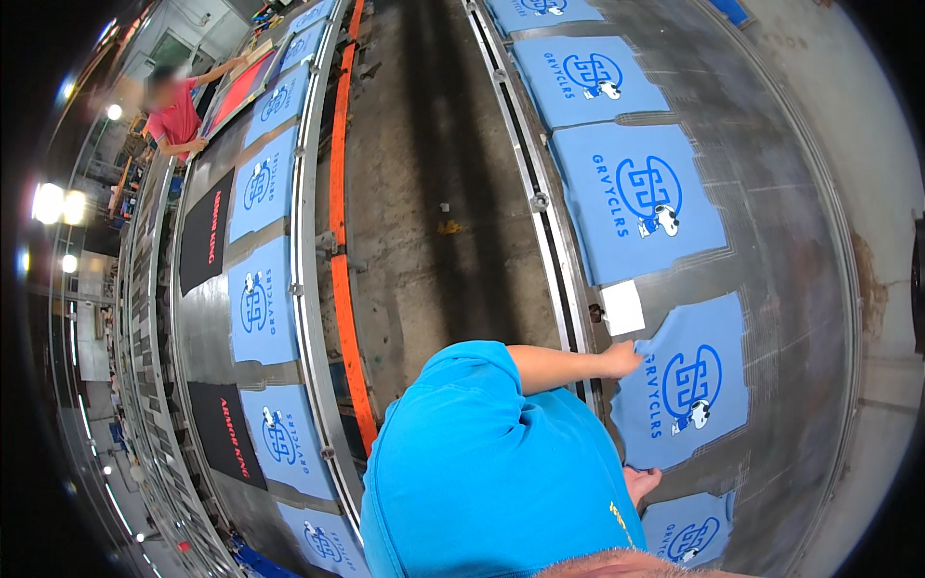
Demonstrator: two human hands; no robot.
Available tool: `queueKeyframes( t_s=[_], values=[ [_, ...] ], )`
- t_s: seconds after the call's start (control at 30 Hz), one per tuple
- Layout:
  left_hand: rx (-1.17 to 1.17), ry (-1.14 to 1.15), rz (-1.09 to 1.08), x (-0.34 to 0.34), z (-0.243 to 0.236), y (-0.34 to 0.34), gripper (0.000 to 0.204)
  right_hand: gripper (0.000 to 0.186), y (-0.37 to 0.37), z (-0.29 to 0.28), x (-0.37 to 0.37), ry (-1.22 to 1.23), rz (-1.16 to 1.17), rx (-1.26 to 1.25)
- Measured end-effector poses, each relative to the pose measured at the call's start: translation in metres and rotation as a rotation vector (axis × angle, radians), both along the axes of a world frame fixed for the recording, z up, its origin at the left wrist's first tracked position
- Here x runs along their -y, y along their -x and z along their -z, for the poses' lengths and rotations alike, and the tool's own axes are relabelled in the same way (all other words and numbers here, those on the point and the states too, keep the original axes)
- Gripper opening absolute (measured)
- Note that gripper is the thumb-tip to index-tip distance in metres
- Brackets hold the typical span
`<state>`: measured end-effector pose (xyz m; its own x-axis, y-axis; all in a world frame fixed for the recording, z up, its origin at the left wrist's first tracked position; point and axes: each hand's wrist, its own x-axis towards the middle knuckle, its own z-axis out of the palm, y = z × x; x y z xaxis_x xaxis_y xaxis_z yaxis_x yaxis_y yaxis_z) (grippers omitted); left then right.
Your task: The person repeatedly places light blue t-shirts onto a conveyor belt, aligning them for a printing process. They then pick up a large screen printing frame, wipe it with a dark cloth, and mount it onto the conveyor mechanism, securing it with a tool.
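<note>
Workshop with a concrete floor (405, 193) forming an aisle between two long metal-edged desks. Right desk (782, 250): dark grey top, a row of blue fabric pieces along it. Left desk (204, 332): similar row of blue pieces, with black fabric pieces (229, 433) bearing red print set among them.

Wearer's turquoise shirt (482, 462) fills the lower centre, turned toward the right desk. Long orange rail (340, 193) runs beside the left desk.

Subject item: blue fabric piece (679, 380) on the right desk, directly before the wearer; dark-blue emblem, small white dog figure. Left edge wavy; remainder looks flat. Matching blue piece (578, 173) lies beyond it, another nearer the wearer's right side.

Co-worker (175, 118) in a red top stands at the far left desk, both hands at a frame (236, 96) with a red panel.

Left hand (621, 359): grip closed on the piece's upper left corner. Right hand (643, 484): at the lower left corner; partly hidden by the shirt, so its grip cannot be told with confidence.

White square sheet (624, 308): just beside the left hand, near the desk's inner edge.
</note>
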<state>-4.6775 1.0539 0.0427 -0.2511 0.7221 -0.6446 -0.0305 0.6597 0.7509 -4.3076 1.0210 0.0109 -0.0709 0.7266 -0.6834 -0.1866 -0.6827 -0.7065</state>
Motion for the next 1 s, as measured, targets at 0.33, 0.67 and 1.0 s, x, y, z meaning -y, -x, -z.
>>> queueKeyframes(
  t_s=[0.33,0.67,1.0],
  values=[
    [0.28,0.001,0.387,-0.023,0.003,-0.027,0.029,0.044,0.035,-0.031,-0.02,0.452,-0.126,0.13],
    [0.535,0.263,0.34,0.007,-0.011,-0.003,0.013,0.022,0.012,-0.017,0.044,-0.294,-0.482,0.309],
    [0.672,0.374,-0.144,0.011,-0.004,-0.011,0.019,0.025,0.1,-0.038,0.003,0.392,0.324,-0.493]
  ],
)
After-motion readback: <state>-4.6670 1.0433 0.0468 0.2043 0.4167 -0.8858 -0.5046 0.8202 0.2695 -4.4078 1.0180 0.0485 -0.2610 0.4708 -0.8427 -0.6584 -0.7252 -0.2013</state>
